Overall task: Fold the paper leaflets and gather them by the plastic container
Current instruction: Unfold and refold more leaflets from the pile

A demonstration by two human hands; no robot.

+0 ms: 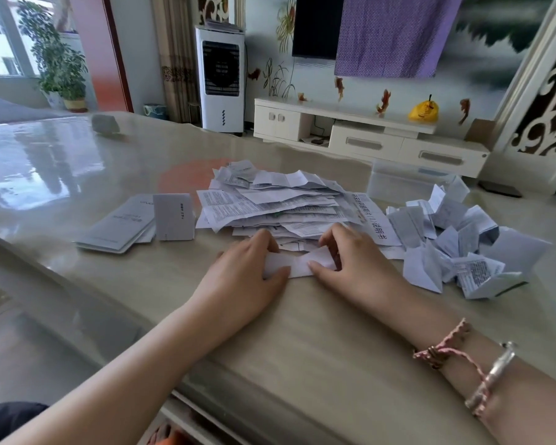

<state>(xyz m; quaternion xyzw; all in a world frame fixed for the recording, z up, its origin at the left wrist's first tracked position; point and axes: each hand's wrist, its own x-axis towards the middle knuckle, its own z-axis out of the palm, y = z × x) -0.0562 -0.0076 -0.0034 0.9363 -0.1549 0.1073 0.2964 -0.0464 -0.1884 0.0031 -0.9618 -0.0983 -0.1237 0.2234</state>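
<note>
On the glossy beige tabletop (302, 332), a person works a small white paper leaflet (297, 263) between both hands, a short way in from the near edge. The left hand (247, 274) lies over the leaflet's left end, its thumb curled along the near edge and its fingers bent down over the far side, so it pinches the paper. The right hand (353, 261) holds the right end, where the thumb presses the near edge flat and the bent fingers pin a raised triangular flap. The leaflet lies on the tabletop, partly folded.

Just beyond the hands, towards the middle of the tabletop, a loose heap of unfolded printed white leaflets (276, 200) touches the fingertips. To the right of it, near the right edge, a jumbled pile of folded white leaflets (453, 248) spreads out. Behind that pile, at the far right edge, stands a clear rectangular plastic container (405, 181), just beside the folded pile's far side.

Left of the unfolded heap lies a fanned stack of pale grey booklets (119, 226), with a small grey card box (174, 216) standing upright between the stack and the heap. A small grey lump-shaped object (105, 124) sits near the far left corner; what it is cannot be told. The right forearm wears a pink braided cord bracelet (443, 348) and a silver bangle (495, 370).
</note>
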